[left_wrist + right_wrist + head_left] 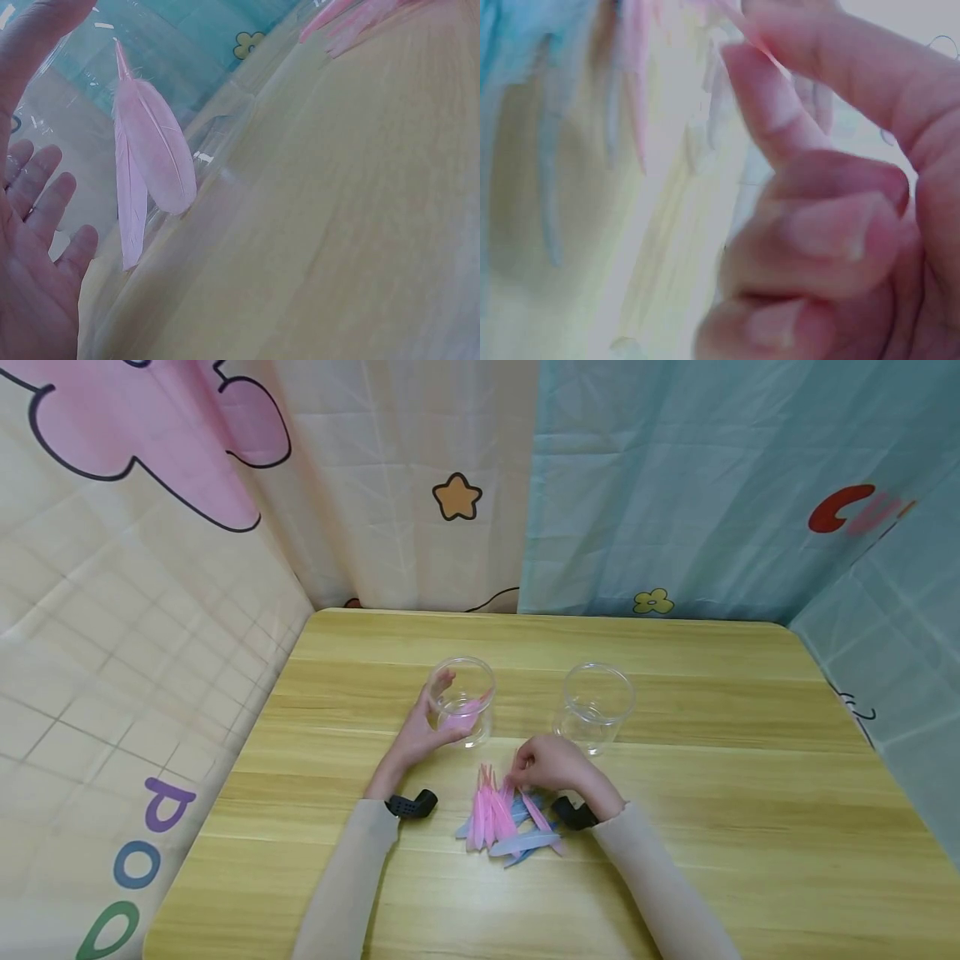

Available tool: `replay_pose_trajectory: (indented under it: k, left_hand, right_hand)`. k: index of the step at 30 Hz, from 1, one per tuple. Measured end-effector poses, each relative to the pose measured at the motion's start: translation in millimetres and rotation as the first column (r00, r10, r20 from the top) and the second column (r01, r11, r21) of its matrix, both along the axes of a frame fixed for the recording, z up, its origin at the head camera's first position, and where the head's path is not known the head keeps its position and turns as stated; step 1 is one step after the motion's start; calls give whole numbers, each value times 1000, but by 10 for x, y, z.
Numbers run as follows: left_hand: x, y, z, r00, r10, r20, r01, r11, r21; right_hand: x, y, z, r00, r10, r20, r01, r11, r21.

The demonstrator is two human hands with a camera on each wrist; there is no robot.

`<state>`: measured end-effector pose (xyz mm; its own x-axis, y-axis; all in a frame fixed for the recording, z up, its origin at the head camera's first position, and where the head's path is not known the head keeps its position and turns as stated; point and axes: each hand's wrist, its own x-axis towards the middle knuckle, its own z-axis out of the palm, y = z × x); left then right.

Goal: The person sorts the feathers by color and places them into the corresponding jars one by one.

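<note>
pinching slender pink feather (507, 790), right grip (553, 762); left grip (420, 732) curved round clear cylindrical cup (483, 722)

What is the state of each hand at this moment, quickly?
Left hand: holding the clear, cylindrical cup with pink feathers inside.
Right hand: closed, pinching a slender pink feather.
</note>
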<state>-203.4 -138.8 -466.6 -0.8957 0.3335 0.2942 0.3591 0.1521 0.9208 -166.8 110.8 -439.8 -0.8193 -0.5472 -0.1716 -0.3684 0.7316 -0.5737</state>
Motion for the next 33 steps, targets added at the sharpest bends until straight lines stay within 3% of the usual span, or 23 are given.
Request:
replay_pose_trajectory:
  k: [5,10,15,22,25,28,30,33]
  left_hand:
    - [4,-3,5,1000,0,4,0,1000,-7]
    - [11,-1,23,1000,3,8,-2,1000,-18]
    - [17,-3,18,1000,0,9,0,1000,-17]
    - [19,-8,-3,1000,-3,12,4,1000,-12]
    - [23,-8,2,1000,-4,16,4,1000,-10]
    - [-6,-14,-46,1000,-2,18,2,1000,-5]
    - [-53,-23,-134,1000,2,19,-2,1000,-1]
    - [-125,-36,-279,1000,10,18,-10,1000,2]
  right_hand:
    - [-7,-11,143,991,-121,-56,114,986,-122]
    - [-39,-48,295,955,-270,-127,218,922,-320]
    - [-89,-140,458,888,-402,-224,228,807,-545]
    - [-195,-295,630,823,-540,-176,199,564,-802]
    - [-232,-361,674,797,-575,-185,151,486,-861]
    - [-204,-440,770,770,-605,-202,101,429,-898]
    - [-172,-493,839,752,-623,-214,77,406,-911]
    - [-212,-544,804,724,-653,-224,66,388,-919]
